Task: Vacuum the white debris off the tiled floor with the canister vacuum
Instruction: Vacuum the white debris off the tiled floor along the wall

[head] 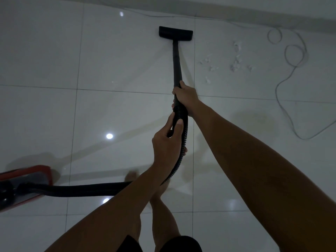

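Note:
A black vacuum wand (176, 62) slants away from me to a flat black floor head (175, 33) resting on the white tiled floor (116, 62). My right hand (186, 98) grips the wand's lower end. Just below it my left hand (168, 144) holds the ribbed black hose (87, 190), which curves down and left to the red canister vacuum (23, 186) at the left edge. Several scraps of white debris (235, 62) lie scattered on the tiles to the right of the wand, apart from the floor head.
A grey power cord (292, 57) loops and trails across the floor at the right, close to the debris. A pale wall base (236, 10) runs along the top. My bare legs and feet (160, 206) stand below the hands.

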